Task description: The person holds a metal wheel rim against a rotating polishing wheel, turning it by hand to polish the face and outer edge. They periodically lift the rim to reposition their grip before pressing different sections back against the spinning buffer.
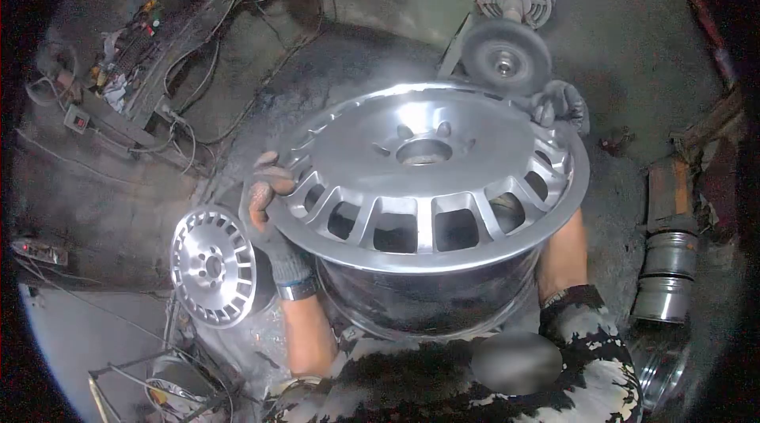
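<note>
One big round silver metal wheel [427,182] is held up in front of the body by both hands, face up. Its left edge is gripped by the left hand [273,193] in a grey glove with brownish fingers, which are bent over the rim. The far right edge is gripped by the right hand [564,106] in a dark grey glove, fingers curled; its thumb cannot be seen clearly. The far edge is set near one round grey polishing disc [484,55]; touching cannot be told. Bare dark grey floor [617,209] is seen by the right arm. One silver slotted wheel [212,250] is seen at left, and two shiny metal rims [667,273] at right.
</note>
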`<state>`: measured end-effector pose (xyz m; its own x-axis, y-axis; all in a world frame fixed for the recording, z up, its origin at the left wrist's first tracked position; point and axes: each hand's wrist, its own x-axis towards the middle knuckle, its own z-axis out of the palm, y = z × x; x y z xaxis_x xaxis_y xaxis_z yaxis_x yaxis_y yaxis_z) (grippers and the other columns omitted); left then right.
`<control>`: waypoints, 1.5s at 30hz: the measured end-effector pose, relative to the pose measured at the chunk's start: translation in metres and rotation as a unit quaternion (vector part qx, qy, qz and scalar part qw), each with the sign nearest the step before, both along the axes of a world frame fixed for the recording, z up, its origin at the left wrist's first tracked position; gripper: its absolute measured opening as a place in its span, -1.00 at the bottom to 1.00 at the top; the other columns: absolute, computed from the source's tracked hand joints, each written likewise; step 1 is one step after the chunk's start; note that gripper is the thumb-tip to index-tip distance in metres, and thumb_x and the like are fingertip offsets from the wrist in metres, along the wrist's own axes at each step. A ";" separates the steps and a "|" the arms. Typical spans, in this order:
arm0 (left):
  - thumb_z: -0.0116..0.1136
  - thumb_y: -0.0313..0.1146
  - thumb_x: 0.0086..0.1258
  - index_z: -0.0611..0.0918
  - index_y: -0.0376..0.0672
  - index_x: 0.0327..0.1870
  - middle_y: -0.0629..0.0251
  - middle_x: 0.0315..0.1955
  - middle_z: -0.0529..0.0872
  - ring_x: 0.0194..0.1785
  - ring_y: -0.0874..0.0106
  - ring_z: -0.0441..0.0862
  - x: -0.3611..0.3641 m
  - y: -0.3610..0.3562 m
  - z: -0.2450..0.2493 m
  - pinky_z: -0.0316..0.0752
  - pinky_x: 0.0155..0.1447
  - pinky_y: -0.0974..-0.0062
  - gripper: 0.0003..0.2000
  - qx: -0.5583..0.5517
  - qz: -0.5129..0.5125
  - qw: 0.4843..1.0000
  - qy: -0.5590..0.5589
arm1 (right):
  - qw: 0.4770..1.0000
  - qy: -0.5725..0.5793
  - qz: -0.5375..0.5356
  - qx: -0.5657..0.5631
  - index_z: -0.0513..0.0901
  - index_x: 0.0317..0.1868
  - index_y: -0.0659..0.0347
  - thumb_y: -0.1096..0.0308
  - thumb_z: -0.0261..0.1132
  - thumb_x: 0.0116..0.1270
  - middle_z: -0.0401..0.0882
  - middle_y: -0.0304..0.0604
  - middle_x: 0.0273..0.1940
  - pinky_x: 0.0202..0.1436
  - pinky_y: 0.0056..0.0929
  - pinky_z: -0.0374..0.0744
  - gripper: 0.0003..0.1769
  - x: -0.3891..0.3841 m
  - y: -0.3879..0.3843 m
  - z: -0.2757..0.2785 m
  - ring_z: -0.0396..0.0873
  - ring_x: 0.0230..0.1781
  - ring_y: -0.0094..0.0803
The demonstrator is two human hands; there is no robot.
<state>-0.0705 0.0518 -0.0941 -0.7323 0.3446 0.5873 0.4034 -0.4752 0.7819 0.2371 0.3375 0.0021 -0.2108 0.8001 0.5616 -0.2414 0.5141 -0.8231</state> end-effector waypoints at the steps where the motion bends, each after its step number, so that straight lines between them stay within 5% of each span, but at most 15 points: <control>1: 0.01 -0.12 0.40 0.70 -0.33 -0.42 0.09 -0.42 0.72 -0.13 0.22 0.67 -0.003 0.000 -0.002 0.44 0.47 -0.03 -0.59 0.014 -0.003 1.000 0.003 | 1.000 0.001 -0.006 0.002 0.71 -0.07 0.43 0.16 0.18 0.66 0.72 -0.02 -0.34 -0.34 -0.44 0.62 -0.58 0.001 -0.001 0.000 0.64 -0.47 -0.37; 10: 0.09 -0.23 0.43 0.68 -0.30 -0.42 0.14 -0.41 0.68 -0.10 0.27 0.64 -0.013 0.030 -0.010 0.41 0.51 -0.01 -0.68 0.094 -0.058 0.993 -0.044 | 0.997 0.001 -0.074 0.003 0.71 -0.08 0.44 0.17 0.18 0.66 0.72 -0.01 -0.34 -0.35 -0.44 0.62 -0.58 0.034 -0.055 0.009 0.64 -0.48 -0.36; 14: 0.10 -0.39 0.57 0.63 -0.24 0.06 0.14 -0.18 0.70 0.02 0.26 0.62 -0.022 0.044 -0.023 0.34 0.60 -0.12 -0.82 0.166 -0.185 0.968 0.023 | 0.995 -0.003 -0.102 -0.004 0.71 -0.08 0.45 0.17 0.18 0.66 0.72 -0.01 -0.34 -0.36 -0.44 0.62 -0.58 0.043 -0.075 0.008 0.64 -0.48 -0.36; 17: 0.06 -0.32 0.47 0.66 -0.24 -0.38 0.24 -0.39 0.65 -0.05 0.36 0.60 0.005 0.041 -0.001 0.33 0.60 0.07 -0.76 0.137 -0.124 0.971 -0.149 | 0.994 0.003 -0.110 -0.007 0.71 -0.08 0.45 0.17 0.18 0.66 0.72 -0.01 -0.34 -0.36 -0.43 0.62 -0.58 0.048 -0.071 0.006 0.65 -0.48 -0.36; 21: 0.06 -0.33 0.49 0.65 -0.23 -0.37 0.27 -0.36 0.64 -0.03 0.38 0.59 -0.013 0.035 -0.009 0.33 0.58 0.06 -0.77 0.124 -0.168 0.972 -0.108 | 0.995 0.012 -0.100 -0.011 0.71 -0.09 0.45 0.18 0.18 0.66 0.72 -0.01 -0.34 -0.36 -0.43 0.62 -0.58 0.041 -0.054 0.001 0.65 -0.48 -0.36; 24: 0.04 -0.33 0.49 0.65 -0.26 -0.39 0.24 -0.36 0.65 -0.05 0.37 0.60 0.004 0.037 0.001 0.34 0.55 0.03 -0.75 0.118 -0.074 0.980 -0.143 | 0.996 0.011 -0.085 -0.013 0.71 -0.09 0.46 0.18 0.18 0.66 0.72 0.00 -0.35 -0.36 -0.43 0.62 -0.58 0.031 -0.039 0.002 0.65 -0.49 -0.36; 27: 0.05 -0.32 0.47 0.67 -0.29 -0.39 0.19 -0.37 0.68 -0.06 0.34 0.62 -0.017 0.038 -0.015 0.33 0.54 0.04 -0.73 0.111 -0.103 0.986 -0.071 | 0.997 0.010 -0.072 -0.014 0.71 -0.09 0.46 0.18 0.18 0.66 0.72 0.00 -0.35 -0.37 -0.43 0.62 -0.58 0.024 -0.027 0.002 0.65 -0.49 -0.36; 30: 0.01 -0.51 0.44 0.59 -0.32 -0.10 0.15 -0.20 0.69 0.05 0.27 0.62 -0.040 0.033 -0.042 0.34 0.58 -0.04 -0.86 0.116 -0.162 0.979 -0.044 | 0.998 0.008 -0.063 -0.012 0.71 -0.09 0.46 0.18 0.18 0.66 0.72 0.00 -0.35 -0.37 -0.43 0.62 -0.58 0.020 -0.015 0.003 0.65 -0.49 -0.36; 36: 0.09 -0.41 0.40 0.59 -0.30 -0.30 0.17 -0.30 0.67 -0.07 0.28 0.62 -0.047 0.038 -0.044 0.36 0.54 0.01 -0.87 0.088 -0.126 0.988 -0.005 | 0.999 0.003 -0.054 -0.005 0.71 -0.09 0.47 0.19 0.18 0.66 0.72 0.00 -0.35 -0.37 -0.42 0.62 -0.58 0.013 -0.009 -0.001 0.65 -0.49 -0.35; 45: 0.08 -0.36 0.52 0.61 -0.20 -0.13 0.26 -0.30 0.61 -0.12 0.31 0.57 -0.016 0.036 -0.023 0.37 0.54 -0.06 -0.88 0.114 -0.123 0.986 0.019 | 0.995 -0.011 -0.098 0.009 0.71 -0.10 0.48 0.19 0.19 0.66 0.72 0.01 -0.36 -0.38 -0.42 0.63 -0.58 0.038 -0.048 0.001 0.65 -0.50 -0.35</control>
<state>-0.0869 0.0876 -0.1166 -0.6193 0.3642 0.6956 0.2815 -0.7241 0.6297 0.2747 0.2899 0.0036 -0.0641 0.8169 0.5733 -0.1181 0.5642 -0.8172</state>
